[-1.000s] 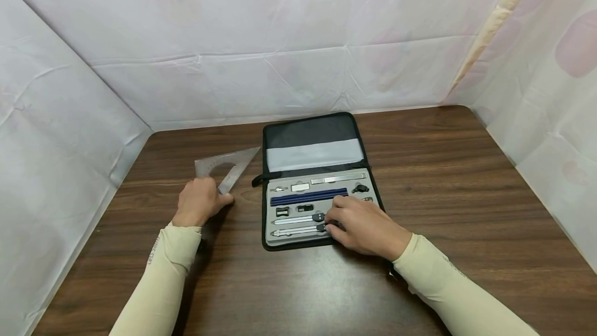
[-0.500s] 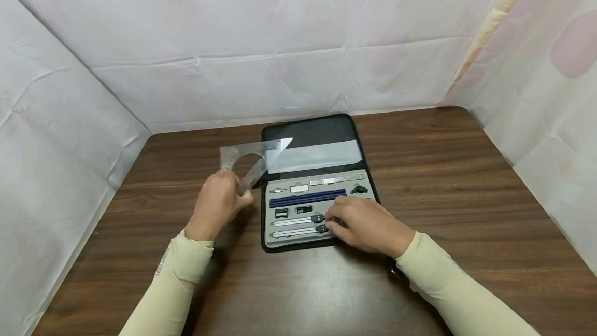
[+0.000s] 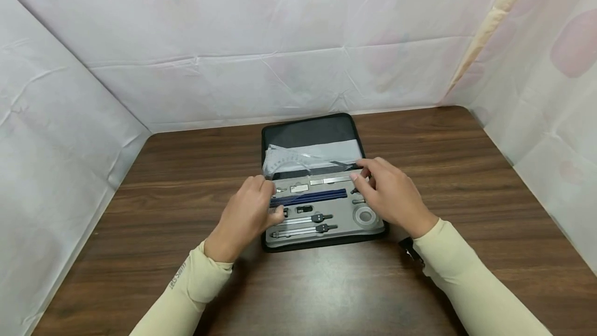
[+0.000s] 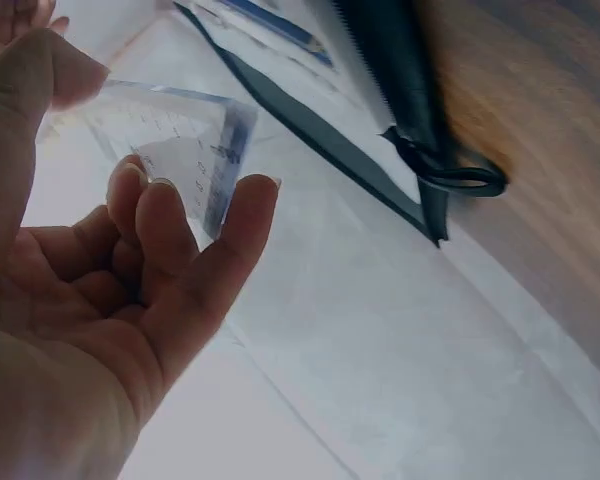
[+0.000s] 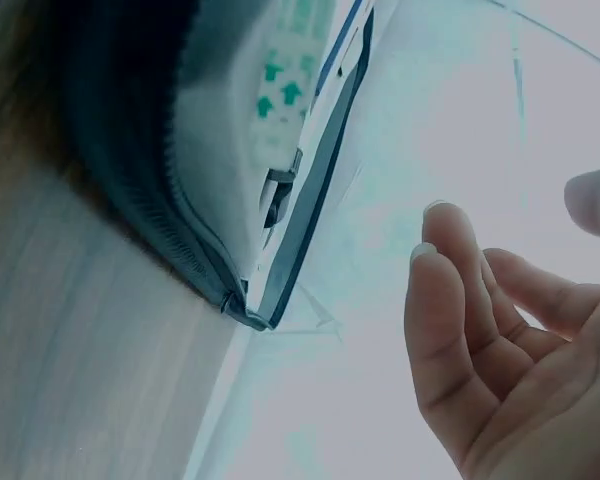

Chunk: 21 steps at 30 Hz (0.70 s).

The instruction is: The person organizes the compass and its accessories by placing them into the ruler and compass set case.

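Note:
A black zip case (image 3: 308,129) lies open on the wooden table, its grey foam tray (image 3: 346,210) holding two compasses (image 3: 303,220), blue pencils (image 3: 317,196) and a metal ruler (image 3: 333,179). My left hand (image 3: 269,205) pinches a clear set square (image 3: 298,162) by its near corner and holds it tilted over the case's hinge; the left wrist view shows the set square (image 4: 185,130) between thumb and fingers. My right hand (image 3: 366,172) hovers over the tray's far right with relaxed fingers close to the square's right tip, and in the right wrist view this hand (image 5: 480,330) holds nothing.
A round clear roll (image 3: 365,215) sits in the tray's near right corner. The brown table (image 3: 186,170) is enclosed by white sheet walls (image 3: 70,118) on the left, back and right. The case's zip edge (image 5: 130,210) shows in the right wrist view.
My left hand lifted the set square from the table left of the case and carried it right, over the case. My right hand left the compasses and moved to the tray's far right, uncovering the roll.

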Each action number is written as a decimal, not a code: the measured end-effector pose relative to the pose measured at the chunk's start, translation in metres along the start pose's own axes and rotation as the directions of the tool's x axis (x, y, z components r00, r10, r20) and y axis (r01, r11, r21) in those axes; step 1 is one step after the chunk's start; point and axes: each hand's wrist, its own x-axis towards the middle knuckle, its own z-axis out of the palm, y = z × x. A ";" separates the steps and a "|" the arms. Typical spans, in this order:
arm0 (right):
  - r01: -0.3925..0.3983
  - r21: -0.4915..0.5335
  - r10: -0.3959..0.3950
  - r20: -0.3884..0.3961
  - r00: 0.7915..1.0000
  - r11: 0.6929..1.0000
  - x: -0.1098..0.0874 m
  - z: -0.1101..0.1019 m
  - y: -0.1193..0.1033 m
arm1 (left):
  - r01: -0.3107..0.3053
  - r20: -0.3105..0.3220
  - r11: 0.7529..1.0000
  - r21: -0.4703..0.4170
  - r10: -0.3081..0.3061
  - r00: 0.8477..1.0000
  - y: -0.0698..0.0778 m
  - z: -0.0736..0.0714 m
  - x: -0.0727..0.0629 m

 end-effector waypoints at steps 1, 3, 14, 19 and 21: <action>-0.008 0.021 0.009 -0.003 1.000 1.000 0.000 -0.001 0.001 | -0.018 0.000 1.000 0.005 0.018 1.000 0.002 -0.001 0.001; -0.021 0.078 0.020 0.010 1.000 0.997 0.001 -0.001 0.002 | -0.057 0.003 0.998 0.010 0.057 0.998 0.005 -0.001 0.002; -0.167 0.301 0.118 0.175 0.977 0.939 0.000 0.004 -0.001 | -0.172 -0.011 0.985 -0.014 0.172 0.985 0.010 0.005 0.002; -0.186 0.303 0.161 0.106 0.981 0.934 0.001 0.003 0.000 | -0.077 -0.063 0.989 -0.129 0.069 0.996 0.005 0.006 0.000; -0.183 0.289 0.180 0.035 0.983 0.940 0.002 0.002 0.002 | -0.049 -0.095 0.990 -0.134 0.036 0.995 0.002 0.007 -0.001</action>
